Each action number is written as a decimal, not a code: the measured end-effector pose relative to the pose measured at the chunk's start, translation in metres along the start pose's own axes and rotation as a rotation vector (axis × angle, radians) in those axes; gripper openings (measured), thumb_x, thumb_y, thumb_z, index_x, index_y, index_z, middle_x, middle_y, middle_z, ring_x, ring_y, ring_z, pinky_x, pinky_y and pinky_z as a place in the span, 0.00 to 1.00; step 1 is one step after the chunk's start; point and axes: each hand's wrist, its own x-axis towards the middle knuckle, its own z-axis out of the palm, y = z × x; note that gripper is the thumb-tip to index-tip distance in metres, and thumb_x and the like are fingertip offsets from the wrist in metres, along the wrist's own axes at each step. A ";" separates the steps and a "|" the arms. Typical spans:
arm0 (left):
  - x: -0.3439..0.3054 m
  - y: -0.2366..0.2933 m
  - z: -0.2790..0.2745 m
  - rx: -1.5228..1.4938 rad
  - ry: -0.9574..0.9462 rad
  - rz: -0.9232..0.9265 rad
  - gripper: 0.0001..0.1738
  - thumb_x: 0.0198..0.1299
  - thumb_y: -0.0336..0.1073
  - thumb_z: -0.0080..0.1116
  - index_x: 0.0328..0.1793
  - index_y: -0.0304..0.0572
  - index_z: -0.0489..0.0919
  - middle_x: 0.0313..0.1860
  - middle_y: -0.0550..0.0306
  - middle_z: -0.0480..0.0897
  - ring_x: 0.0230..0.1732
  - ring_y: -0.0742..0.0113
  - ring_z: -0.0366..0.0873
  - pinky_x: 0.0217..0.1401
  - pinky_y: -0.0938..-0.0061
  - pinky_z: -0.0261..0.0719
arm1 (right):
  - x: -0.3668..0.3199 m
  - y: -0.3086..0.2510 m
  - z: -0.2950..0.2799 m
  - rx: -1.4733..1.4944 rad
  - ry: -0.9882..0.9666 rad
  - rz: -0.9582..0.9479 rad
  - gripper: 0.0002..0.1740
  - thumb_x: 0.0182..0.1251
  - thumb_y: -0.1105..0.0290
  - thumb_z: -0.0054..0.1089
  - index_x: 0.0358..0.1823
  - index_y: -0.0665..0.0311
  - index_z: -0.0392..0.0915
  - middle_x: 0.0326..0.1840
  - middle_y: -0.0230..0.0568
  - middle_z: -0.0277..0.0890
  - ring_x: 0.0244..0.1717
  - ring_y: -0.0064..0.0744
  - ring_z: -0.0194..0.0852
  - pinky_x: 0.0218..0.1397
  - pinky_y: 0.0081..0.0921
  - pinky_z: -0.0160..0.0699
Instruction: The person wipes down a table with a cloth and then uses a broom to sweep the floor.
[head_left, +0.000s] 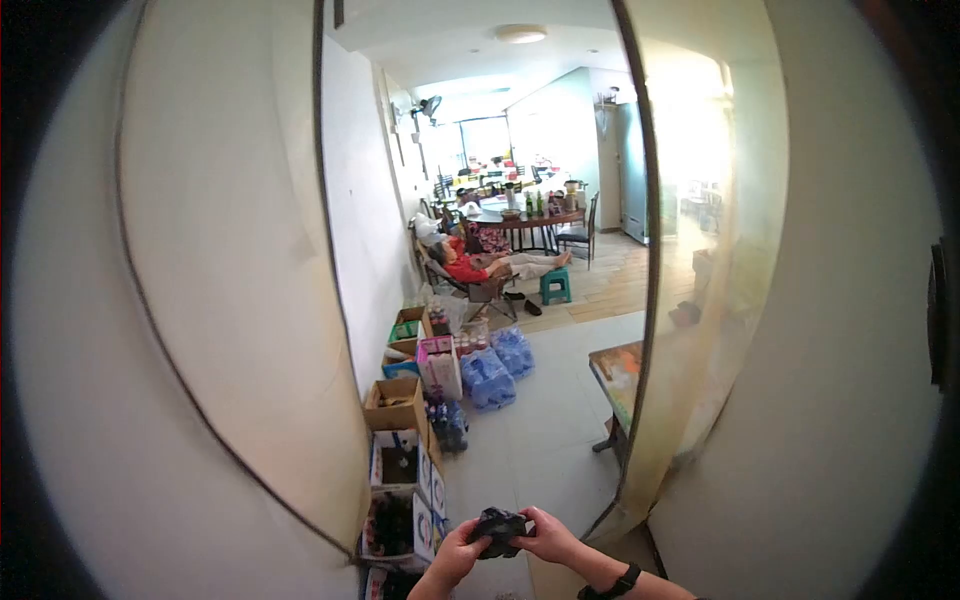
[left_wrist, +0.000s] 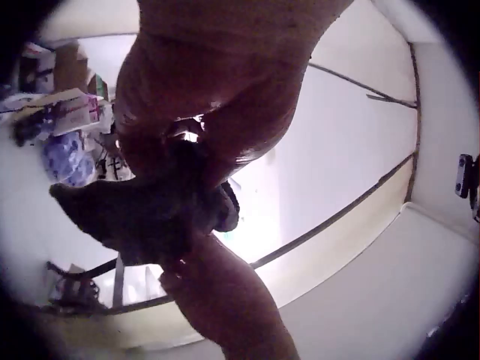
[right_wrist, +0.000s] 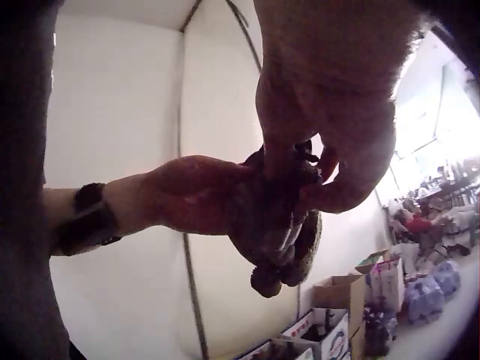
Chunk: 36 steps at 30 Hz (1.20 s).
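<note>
A crumpled dark cloth-like bundle (head_left: 499, 530) is held between both hands at the bottom of the head view. The left hand (head_left: 458, 553) pinches its left side, thumb on top; the right hand (head_left: 550, 538) grips its right side with thumb and fingers. In the left wrist view the bundle (left_wrist: 142, 214) hangs dark and backlit below the left hand (left_wrist: 210, 97). The right wrist view shows the bundle (right_wrist: 274, 225) bunched between the fingers of the right hand (right_wrist: 330, 127) and the other hand. What the material is, I cannot tell.
Opened cardboard boxes (head_left: 396, 400) line the left wall, beside blue-wrapped packs (head_left: 488, 380). A table (head_left: 620, 380) stands at the right behind a translucent curtain (head_left: 700, 300). Farther off, a person in red (head_left: 465, 268) reclines with feet on a green stool (head_left: 555, 286), near a round table (head_left: 530, 218).
</note>
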 end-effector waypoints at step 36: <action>0.880 0.108 0.061 0.376 -0.874 0.060 0.39 0.47 0.31 0.73 0.65 0.37 0.64 0.56 0.54 0.75 0.57 0.68 0.71 0.60 0.69 0.72 | 0.592 0.172 -0.363 0.281 0.785 0.112 0.07 0.62 0.71 0.62 0.39 0.65 0.76 0.45 0.36 0.73 0.42 0.25 0.72 0.46 0.25 0.73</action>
